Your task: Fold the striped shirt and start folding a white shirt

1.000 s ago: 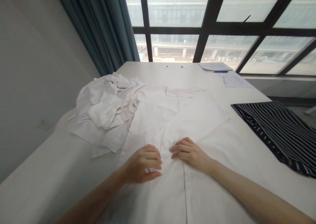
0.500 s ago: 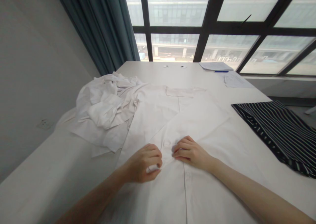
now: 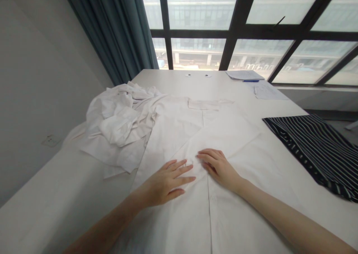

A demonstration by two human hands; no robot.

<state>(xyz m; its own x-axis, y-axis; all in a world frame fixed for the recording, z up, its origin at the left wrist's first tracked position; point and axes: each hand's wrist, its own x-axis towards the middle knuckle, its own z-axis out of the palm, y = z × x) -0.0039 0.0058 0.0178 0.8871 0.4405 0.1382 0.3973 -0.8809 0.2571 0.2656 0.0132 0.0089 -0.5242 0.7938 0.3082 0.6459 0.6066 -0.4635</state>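
A white button-up shirt point(image 3: 223, 134) lies spread flat on the white table point(image 3: 41, 209), collar toward the window. My left hand point(image 3: 167, 181) rests flat on the shirt front with fingers stretched out, just left of the button placket. My right hand point(image 3: 216, 164) lies on the cloth on the other side of the placket, fingers extended and close together, fingertips near a button. Neither hand holds anything.
A crumpled heap of white garments point(image 3: 117, 123) sits to the left of the shirt. A black-and-white striped cloth point(image 3: 316, 146) lies at the right edge. Papers point(image 3: 265, 91) and a blue pen point(image 3: 250, 81) lie near the window. A dark curtain point(image 3: 117, 30) hangs at the back left.
My left hand has uncurled from a pinch on the placket into a flat spread. My right hand has straightened its fingers and slid slightly away from me on the cloth.
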